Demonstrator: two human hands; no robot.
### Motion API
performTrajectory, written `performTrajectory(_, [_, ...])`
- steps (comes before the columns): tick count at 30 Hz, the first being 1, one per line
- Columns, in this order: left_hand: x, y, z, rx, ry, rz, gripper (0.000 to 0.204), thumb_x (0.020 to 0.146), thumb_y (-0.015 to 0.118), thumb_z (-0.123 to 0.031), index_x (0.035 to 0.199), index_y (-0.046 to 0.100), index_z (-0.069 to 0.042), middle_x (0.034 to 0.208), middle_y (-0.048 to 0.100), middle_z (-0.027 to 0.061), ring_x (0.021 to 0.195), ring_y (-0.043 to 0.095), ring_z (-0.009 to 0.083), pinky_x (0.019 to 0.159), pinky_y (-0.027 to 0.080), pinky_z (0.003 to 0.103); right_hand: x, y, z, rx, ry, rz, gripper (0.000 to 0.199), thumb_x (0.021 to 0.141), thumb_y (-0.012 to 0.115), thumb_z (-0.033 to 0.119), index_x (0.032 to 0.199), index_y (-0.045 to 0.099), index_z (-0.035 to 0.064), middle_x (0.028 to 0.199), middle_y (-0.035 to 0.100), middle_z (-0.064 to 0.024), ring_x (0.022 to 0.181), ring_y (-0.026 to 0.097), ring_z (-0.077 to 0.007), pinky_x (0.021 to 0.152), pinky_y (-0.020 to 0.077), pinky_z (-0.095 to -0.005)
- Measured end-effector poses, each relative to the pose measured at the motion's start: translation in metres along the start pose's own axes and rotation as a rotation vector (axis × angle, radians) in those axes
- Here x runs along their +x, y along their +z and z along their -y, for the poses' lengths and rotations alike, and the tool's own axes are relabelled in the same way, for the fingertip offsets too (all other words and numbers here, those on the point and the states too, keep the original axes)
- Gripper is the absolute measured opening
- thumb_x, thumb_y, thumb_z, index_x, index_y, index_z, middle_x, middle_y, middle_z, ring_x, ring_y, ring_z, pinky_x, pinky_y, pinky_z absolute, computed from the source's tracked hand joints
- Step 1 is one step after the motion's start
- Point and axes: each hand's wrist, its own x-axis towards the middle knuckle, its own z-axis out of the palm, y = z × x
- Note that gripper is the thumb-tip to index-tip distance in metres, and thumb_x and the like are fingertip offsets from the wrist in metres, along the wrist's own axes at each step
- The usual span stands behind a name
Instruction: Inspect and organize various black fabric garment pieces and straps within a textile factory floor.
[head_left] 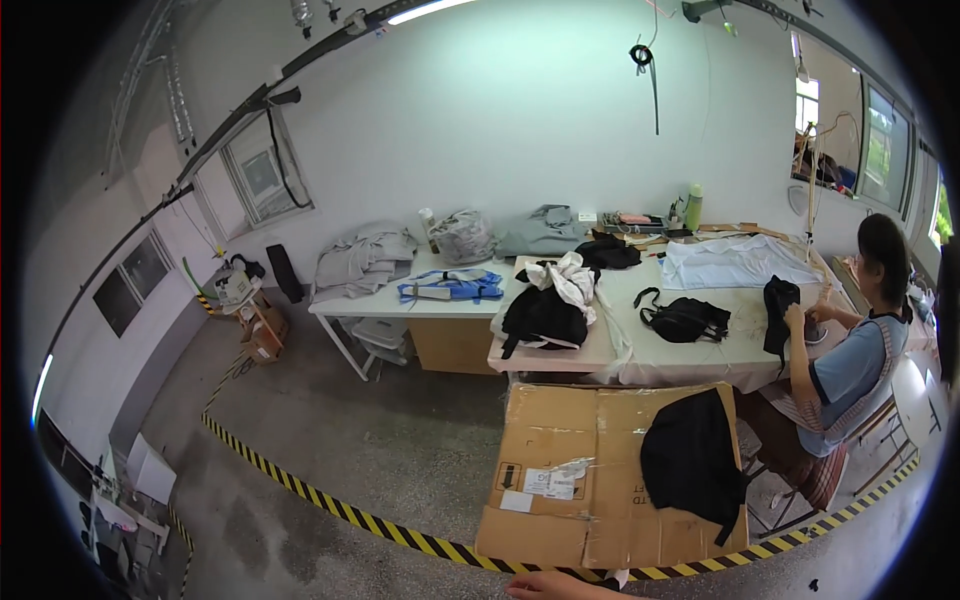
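A: Head view. Start at the near edge. What are the hands doing?

B: One bare hand (548, 588), apparently the right, enters low at the near edge, fingers toward the left. Finger posture cut off by the frame; spread or pinching, cannot tell. The left is out of view.

A: Nearest thing to it?

B: The large cardboard box (560, 430), just beyond the hand. Contact between them: cannot tell. On its right half lies a black fabric piece (690, 455), a strap-like end trailing to the near right.

A: Floor?

B: Grey, with black-and-yellow tape (370, 522) curving past the near side of the box.

A: Far side?

B: A covered tabletop (680, 362). On it, left to right: a black-and-white cloth heap (550, 310), a black bag (685, 320) with its strap looped left, and a pale blue cloth (735, 262) farther back. A green bottle (694, 207) stands upright behind.

A: Far left?

B: Grey cloth pile (365, 262) and a blue bundle (450, 287).

A: Anyone else?

B: A seated co-worker (855, 360) at right, blue sleeve, hands at a black item (778, 315).
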Motion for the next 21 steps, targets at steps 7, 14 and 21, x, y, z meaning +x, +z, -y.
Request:
performTrajectory(7, [0.032, -0.077, 0.081, -0.345, 0.158, 0.093, 0.024, 0.092, 0.054, -0.023, 0.104, 0.061, -0.003, 0.092, 0.059, 0.0124, 0.089, 0.058, 0.0213, 0.077, 0.048, 0.039, 0.080, 0.157, 0.032, -0.154, -0.174, 0.323, 0.046, 0.097, 0.043, 0.045, 0.109, 0.059, 0.0039, 0.099, 0.062, -0.0161, 0.090, 0.058, -0.0334, 0.076, 0.0453, -0.0423])
performTrajectory(14, [-0.018, -0.062, 0.199, -1.147, 0.228, -0.146, 0.025, 0.092, 0.054, -0.023, 0.106, 0.061, -0.003, 0.095, 0.059, 0.0128, 0.092, 0.057, 0.0212, 0.081, 0.048, 0.040, 0.177, 0.232, 0.012, -0.536, -0.255, 0.606, 0.036, 0.094, 0.051, 0.036, 0.103, 0.061, 0.0036, 0.096, 0.064, -0.0160, 0.086, 0.061, -0.0360, 0.075, 0.0480, -0.0455])
performTrajectory(21, [-0.015, -0.079, 0.148, -0.887, 0.097, -0.536, 0.035, 0.087, 0.062, -0.023, 0.113, 0.060, -0.001, 0.107, 0.059, 0.0146, 0.104, 0.054, 0.0278, 0.092, 0.042, 0.042, 0.354, 0.286, 0.071, -0.914, -0.007, 0.949, 0.035, 0.093, 0.052, 0.030, 0.118, 0.057, 0.0056, 0.113, 0.062, -0.0174, 0.103, 0.058, -0.0356, 0.086, 0.0479, -0.0436])
